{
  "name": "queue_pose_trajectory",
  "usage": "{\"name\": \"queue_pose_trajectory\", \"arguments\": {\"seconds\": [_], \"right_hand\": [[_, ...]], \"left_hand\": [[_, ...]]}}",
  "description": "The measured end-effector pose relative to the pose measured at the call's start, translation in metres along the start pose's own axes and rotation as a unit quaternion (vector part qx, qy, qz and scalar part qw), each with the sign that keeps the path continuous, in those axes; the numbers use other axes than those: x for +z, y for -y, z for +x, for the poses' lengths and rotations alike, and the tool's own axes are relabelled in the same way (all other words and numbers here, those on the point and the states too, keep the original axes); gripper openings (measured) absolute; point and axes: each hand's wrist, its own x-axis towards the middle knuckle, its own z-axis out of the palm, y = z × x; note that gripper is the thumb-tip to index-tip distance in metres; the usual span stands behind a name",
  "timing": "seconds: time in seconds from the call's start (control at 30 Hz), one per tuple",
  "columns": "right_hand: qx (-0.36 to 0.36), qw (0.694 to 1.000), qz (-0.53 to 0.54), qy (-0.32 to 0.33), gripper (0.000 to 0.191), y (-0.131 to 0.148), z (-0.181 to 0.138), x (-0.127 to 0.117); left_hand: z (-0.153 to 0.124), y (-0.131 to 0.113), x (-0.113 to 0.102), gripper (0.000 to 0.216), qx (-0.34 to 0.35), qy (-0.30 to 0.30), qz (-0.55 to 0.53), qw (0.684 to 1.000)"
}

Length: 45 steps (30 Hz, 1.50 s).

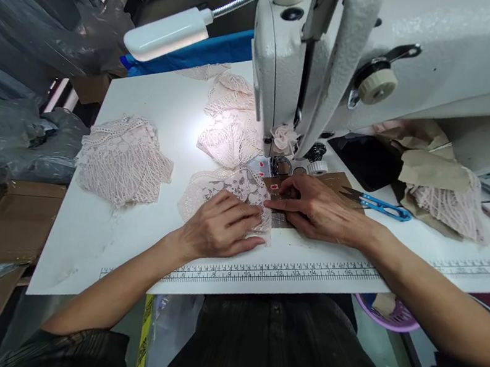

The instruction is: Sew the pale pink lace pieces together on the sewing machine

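Observation:
A pale pink lace piece [196,191] lies flat on the white sewing table, its upper edge close to the machine's presser foot [282,166]. My left hand [225,225] rests on this lace with fingers spread and slightly bent. From the other side my right hand [316,208] touches the lace's right edge with its outstretched index finger; the other fingers sit apart, near the needle plate. Whether any fabric lies under its fingertips is hidden. Behind the presser foot, more gathered lace pieces [230,131] trail away in a row.
A lace stack [124,160] lies at the left. Blue thread snips [384,208] and a dark phone-like slab [362,159] lie right of my right hand. The machine head [280,58] and lamp [167,32] overhang the work. A printed ruler [258,270] runs along the front edge.

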Motion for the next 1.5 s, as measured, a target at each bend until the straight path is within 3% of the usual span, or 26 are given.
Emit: {"name": "queue_pose_trajectory", "arguments": {"seconds": [0.13, 0.3, 0.37, 0.5, 0.6, 0.83, 1.5], "right_hand": [[0.000, 1.000, 0.006, -0.017, 0.039, 0.000, 0.001, 0.001], [0.001, 0.999, -0.004, -0.034, 0.037, 0.002, 0.001, 0.003], [0.003, 0.999, -0.003, -0.040, 0.036, 0.002, 0.001, 0.004], [0.000, 0.999, 0.001, -0.054, 0.036, 0.002, 0.001, 0.006], [-0.002, 0.998, -0.007, -0.058, 0.037, 0.003, 0.001, 0.006], [0.000, 0.998, -0.009, -0.067, 0.036, 0.003, 0.001, 0.007], [0.007, 0.997, -0.049, -0.056, 0.033, 0.006, 0.001, 0.008]], "left_hand": [[0.008, 0.019, -0.002, 0.030, -0.065, 0.022, -0.026, 0.997], [0.017, 0.049, -0.005, 0.045, -0.070, 0.170, 0.018, 0.983], [0.017, 0.055, -0.011, 0.049, -0.066, 0.193, 0.015, 0.979], [0.014, 0.046, -0.018, 0.037, -0.105, 0.109, -0.002, 0.988], [0.013, 0.027, -0.010, 0.034, -0.132, 0.073, -0.003, 0.989], [0.006, 0.010, 0.012, 0.038, -0.120, 0.112, 0.132, 0.978], [0.005, 0.015, 0.012, 0.037, -0.123, 0.089, 0.108, 0.982]]}}
